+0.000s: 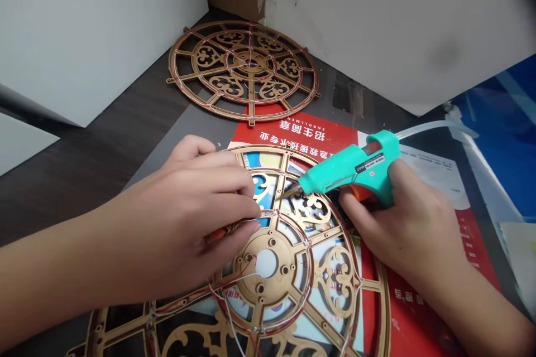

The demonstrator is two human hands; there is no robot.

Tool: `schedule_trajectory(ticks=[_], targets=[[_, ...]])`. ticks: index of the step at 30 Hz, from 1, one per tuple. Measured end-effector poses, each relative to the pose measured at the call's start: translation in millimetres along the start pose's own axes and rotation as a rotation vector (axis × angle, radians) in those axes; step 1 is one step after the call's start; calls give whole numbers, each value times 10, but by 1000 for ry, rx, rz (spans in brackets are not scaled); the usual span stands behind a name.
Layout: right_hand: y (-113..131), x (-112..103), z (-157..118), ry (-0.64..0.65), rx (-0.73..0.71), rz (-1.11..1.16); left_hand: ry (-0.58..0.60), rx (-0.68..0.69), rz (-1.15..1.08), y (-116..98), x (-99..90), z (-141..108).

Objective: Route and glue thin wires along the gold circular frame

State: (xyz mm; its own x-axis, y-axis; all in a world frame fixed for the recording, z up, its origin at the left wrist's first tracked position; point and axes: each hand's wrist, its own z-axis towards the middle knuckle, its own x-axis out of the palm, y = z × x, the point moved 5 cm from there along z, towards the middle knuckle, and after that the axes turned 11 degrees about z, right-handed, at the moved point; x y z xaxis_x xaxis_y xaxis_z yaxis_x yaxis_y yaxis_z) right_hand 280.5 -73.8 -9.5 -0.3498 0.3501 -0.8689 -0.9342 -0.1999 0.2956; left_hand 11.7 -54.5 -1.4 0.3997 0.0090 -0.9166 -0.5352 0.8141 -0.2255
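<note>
Two bare arms reach forward over a work surface. The left hand (196, 212), coming in from the left on a nearly level forearm (62, 268), bunches its fingers (234, 189) tightly together, thumb tucked beneath. The right hand (402, 223), angled in from the lower right, curls closed in a firm grip, its thumb (396, 178) raised on top and its wrist (444, 273) turned inward.
</note>
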Motion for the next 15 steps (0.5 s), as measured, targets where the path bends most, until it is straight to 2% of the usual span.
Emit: schedule_trajectory(ticks=[10,15], targets=[[-5,-4,-2,15,-17,18,50,10,-34,60,33,-23],[-20,11,-4,30,-26,9,33,-15,-28,105,29,-10]])
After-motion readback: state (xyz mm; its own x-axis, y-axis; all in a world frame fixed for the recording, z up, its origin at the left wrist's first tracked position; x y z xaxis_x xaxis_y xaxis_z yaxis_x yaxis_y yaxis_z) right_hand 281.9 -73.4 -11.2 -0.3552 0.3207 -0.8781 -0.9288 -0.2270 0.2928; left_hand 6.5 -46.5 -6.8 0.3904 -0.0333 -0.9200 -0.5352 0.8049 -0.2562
